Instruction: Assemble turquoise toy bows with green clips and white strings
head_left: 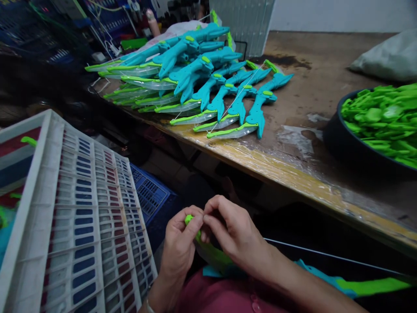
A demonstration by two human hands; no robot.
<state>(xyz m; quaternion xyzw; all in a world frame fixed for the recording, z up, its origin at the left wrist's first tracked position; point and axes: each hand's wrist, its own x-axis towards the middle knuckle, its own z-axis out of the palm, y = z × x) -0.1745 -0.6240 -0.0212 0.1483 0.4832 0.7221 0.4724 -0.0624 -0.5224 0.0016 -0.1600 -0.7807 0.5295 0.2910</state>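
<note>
A teal and green toy bow [325, 276] lies across my lap, partly covered by my right forearm. My left hand [180, 243] is closed around its green limb tip, which pokes out between thumb and fingers. Right beside that tip, my right hand [236, 228] has thumb and index finger pinched together. What sits in this pinch is too small and hidden to make out. A white string [312, 252] runs along the bow to the right, and its near end disappears behind my right hand.
Several similar bows [195, 74] are piled on the workbench [312, 52]. A dark tub [342, 139] of green plastic parts stands at the right, near a pale sack [387, 58]. On my left is a white slatted crate [55, 195], with a blue crate [148, 191] behind it.
</note>
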